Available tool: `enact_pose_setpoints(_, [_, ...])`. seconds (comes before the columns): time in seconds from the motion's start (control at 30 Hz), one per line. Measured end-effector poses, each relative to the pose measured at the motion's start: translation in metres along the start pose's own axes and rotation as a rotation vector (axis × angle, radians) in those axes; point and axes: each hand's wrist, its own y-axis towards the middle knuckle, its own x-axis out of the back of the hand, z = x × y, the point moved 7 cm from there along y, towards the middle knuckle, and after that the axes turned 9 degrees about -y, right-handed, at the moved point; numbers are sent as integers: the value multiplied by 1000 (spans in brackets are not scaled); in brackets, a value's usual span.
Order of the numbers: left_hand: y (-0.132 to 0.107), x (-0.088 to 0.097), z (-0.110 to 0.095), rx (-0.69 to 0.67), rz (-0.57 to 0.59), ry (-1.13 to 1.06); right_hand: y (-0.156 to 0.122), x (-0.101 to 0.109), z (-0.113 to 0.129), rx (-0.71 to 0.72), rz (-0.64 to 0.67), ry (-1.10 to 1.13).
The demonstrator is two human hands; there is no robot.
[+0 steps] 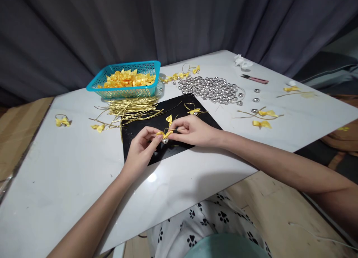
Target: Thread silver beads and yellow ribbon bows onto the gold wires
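Note:
Both of my hands meet over a black mat (140, 138) on the white table. My left hand (141, 148) pinches a small yellow ribbon bow (165, 133) with a silver bell hanging under it. My right hand (191, 130) pinches the same bow and its gold wire from the right side. Another yellow bow (169, 119) and a bow with a gold wire loop (193, 110) lie on the mat just beyond my fingers.
A teal basket (123, 90) full of yellow bows stands at the back left, with a heap of gold wires (130, 109) in front. Several silver bells (215, 89) are piled at the back. Pink snips (256, 79) and finished bows (264, 118) lie to the right; one bow (62, 120) lies far left.

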Motion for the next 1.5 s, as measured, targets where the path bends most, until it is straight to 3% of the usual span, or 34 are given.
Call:
enact_pose_setpoints(0.23, [0,3,6,99,-20,-47,-1,-13,-12,-122,145,164])
enact_pose_setpoints(0.53, [1,5,10,178,-33,-101,-1,-12,-15,-267,110,244])
enact_pose_setpoints(0.83, [1,6,13,199,-46,-121,-3,-14,-17,-296,116,340])
enact_pose_setpoints(1.03, [1,7,15,238,-100,-180,-2,-17,-14,-237,147,165])
enact_pose_setpoints(1.2, [-2,14,17,203,-219,-183,-2,-19,-9,-84,58,42])
enact_pose_setpoints(1.33, [-5,8,16,200,-174,-114,-4,-20,-2,0,46,-31])
enact_pose_setpoints(1.5, [-7,-5,17,243,-10,-172,-4,-20,0,-17,120,64])
